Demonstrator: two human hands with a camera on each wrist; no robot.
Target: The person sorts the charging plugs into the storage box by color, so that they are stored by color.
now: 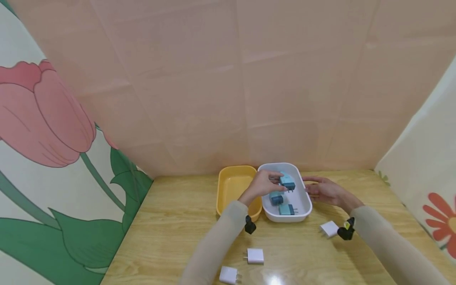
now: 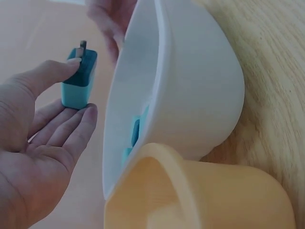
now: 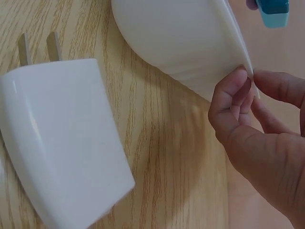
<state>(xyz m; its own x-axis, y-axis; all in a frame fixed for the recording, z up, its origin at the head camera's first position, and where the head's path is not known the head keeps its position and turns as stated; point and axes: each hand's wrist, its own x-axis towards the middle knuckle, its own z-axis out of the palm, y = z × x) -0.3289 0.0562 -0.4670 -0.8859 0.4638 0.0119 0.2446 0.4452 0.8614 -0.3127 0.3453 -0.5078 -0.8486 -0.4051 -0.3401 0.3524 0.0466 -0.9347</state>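
My left hand (image 1: pixel 261 185) pinches a two-tone blue charger plug (image 1: pixel 287 181) between thumb and fingers, above the white plastic bin (image 1: pixel 304 213). In the left wrist view that charger plug (image 2: pixel 75 95) has its metal prongs pointing up by the thumb. Two more blue charger plugs, one upper (image 1: pixel 276 198) and one lower (image 1: pixel 286 209), lie inside the white bin. At the bin's right side, my right hand (image 1: pixel 325 192) grips the rim; the right wrist view shows its thumb and fingers (image 3: pixel 229 98) on either side of the edge.
A yellow bin (image 1: pixel 223 186) stands against the white bin's left side. One white charger plug (image 1: pixel 329 228) lies near the right wrist. Two others, one (image 1: pixel 255 256) farther back and one (image 1: pixel 228 274) closer, rest on the wooden table (image 1: pixel 171 229). A covered wall rises behind.
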